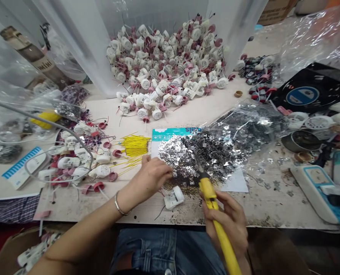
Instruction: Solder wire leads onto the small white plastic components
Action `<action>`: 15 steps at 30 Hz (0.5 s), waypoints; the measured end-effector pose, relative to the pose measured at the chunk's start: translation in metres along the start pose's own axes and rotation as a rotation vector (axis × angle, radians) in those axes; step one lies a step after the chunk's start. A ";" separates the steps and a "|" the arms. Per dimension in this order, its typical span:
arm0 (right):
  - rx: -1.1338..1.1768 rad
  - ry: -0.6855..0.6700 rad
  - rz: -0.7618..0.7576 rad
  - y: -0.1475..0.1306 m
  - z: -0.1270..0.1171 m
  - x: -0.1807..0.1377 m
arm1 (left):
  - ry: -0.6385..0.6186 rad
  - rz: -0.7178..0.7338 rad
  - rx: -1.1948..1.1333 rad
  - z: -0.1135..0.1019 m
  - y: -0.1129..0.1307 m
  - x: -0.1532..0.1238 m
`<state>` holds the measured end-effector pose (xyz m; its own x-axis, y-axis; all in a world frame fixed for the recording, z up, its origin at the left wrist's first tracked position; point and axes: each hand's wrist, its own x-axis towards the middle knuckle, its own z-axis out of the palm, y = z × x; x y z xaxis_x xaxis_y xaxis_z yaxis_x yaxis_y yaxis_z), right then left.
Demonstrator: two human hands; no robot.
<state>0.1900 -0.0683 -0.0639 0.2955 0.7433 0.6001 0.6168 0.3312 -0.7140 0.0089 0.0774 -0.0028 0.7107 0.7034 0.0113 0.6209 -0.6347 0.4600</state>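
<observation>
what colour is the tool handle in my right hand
Yellow: the tool handle in your right hand, best seen in the head view.

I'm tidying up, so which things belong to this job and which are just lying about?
Likely in the job:
yellow-handled tool in the right hand
white part near the left hand
small metal pieces
yellow wires

Probably just lying about:
black fan
checkered cloth

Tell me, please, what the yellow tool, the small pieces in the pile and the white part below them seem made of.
Yellow tool: handle probably plastic, satin; even colour.
Small pieces: likely thin metal, shiny; mirror-like glints.
White part: probably moulded plastic, smooth; rounded form, soft sheen.
</observation>
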 end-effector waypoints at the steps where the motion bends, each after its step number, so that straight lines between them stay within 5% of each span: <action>1: -0.003 -0.089 -0.067 0.006 0.007 0.002 | -0.066 0.000 -0.013 0.004 0.004 0.000; 4: 0.005 -0.271 -0.108 0.022 0.024 0.013 | -0.166 -0.013 0.032 0.011 0.012 0.002; 8: 0.008 -0.348 -0.119 0.026 0.022 0.023 | -0.105 -0.019 0.218 0.004 0.009 0.002; 11: -0.018 -0.273 -0.097 0.014 0.007 0.018 | 0.003 -0.080 0.381 -0.005 0.000 0.002; 15: -0.040 0.025 -0.031 -0.009 -0.013 0.000 | 0.199 -0.128 0.431 -0.009 -0.006 0.001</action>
<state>0.1940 -0.0793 -0.0530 0.2935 0.7184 0.6307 0.6548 0.3297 -0.6801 0.0026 0.0848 0.0021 0.5689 0.8051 0.1677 0.8093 -0.5843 0.0597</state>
